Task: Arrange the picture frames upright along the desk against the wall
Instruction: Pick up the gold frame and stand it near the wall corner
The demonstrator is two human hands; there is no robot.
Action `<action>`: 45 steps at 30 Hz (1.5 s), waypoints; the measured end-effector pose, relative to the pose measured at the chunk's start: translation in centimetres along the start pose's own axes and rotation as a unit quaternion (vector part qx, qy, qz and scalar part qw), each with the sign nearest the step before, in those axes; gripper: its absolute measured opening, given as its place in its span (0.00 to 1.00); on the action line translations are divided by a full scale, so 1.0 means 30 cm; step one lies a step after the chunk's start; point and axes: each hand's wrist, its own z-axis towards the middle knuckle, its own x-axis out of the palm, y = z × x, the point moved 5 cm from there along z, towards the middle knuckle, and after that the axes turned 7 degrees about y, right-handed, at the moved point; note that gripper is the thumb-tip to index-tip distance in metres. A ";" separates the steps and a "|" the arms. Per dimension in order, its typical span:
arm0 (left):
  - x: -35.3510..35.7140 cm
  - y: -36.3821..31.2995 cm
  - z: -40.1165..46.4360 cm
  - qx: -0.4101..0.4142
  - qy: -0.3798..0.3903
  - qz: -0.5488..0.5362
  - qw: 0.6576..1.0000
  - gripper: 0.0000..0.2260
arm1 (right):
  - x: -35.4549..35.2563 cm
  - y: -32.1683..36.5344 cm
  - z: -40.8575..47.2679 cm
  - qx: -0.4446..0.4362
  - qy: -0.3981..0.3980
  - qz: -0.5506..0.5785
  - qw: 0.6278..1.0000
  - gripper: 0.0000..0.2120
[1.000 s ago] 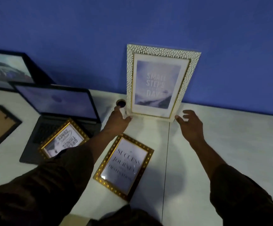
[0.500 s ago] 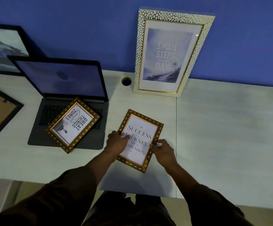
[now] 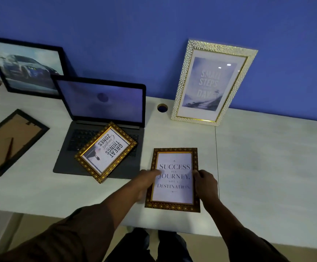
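"Success" frame (image 3: 173, 179) gripped by both hands, flat

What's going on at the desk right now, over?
Left hand and right hand grip the Success frame, flat on desk. Two frames up at wall. Nothing blocking.

Glossy glazed gold frame (image 3: 173, 179), pebbled white frame (image 3: 213, 82), seemingly matt pale desk (image 3: 267, 167)

The pale desk (image 3: 267, 167) carries an open laptop (image 3: 100, 129), a face-down black frame (image 3: 12, 142), a gold "Success" frame (image 3: 173, 179) lying flat, and two frames upright (white-pebbled (image 3: 213, 82), black car print (image 3: 27, 66)).
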 end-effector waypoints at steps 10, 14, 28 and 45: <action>-0.093 -0.042 -0.235 0.109 -0.095 -0.154 0.978 0.14 | -0.070 0.295 -0.125 -0.210 -0.020 -0.020 0.977 0.16; -0.194 -0.023 -0.347 0.152 -0.176 -0.175 0.957 0.16 | -0.034 0.438 -0.175 -0.297 0.008 -0.030 0.954 0.16; -0.653 0.250 -0.906 0.271 -0.381 -0.216 0.858 0.12 | 0.415 0.976 -0.492 -0.488 0.139 -0.088 0.857 0.14; -1.475 0.635 -1.234 0.302 -0.443 -0.218 0.816 0.14 | 1.272 1.513 -0.941 -0.530 0.155 -0.165 0.817 0.12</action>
